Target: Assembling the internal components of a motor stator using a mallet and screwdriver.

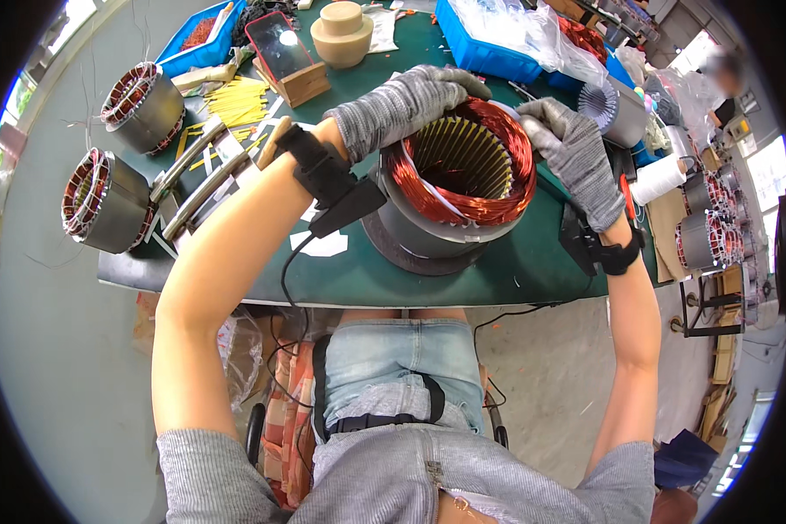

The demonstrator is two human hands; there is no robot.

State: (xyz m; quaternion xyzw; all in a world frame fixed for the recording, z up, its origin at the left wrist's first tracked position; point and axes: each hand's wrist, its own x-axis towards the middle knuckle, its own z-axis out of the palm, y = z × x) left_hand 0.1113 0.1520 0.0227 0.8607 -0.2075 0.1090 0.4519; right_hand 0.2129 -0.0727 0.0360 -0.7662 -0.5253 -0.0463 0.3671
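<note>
In front of me a grey motor stator [428,236] stands upright on a dark round base [393,253] at the table's near side. A thick ring of copper windings [463,210] tops it, with yellowish slot liners [441,148] inside the bore. My left hand [410,100], in a grey knitted glove, lies over the far left of the windings, its fingers stretched to the right; the thumb is hidden. At the right rim my gloved right hand [572,153] has its fingers bent together against the windings, close to a white strip. What they pinch is too small to tell.
Two wound stators [105,201] stand at the left, beside metal bars and yellow strips [237,100]. Farther back are a phone [278,44] on a wooden stand, a cream stepped block [341,39] and blue bins [485,52]. A white thread spool [659,179] lies right.
</note>
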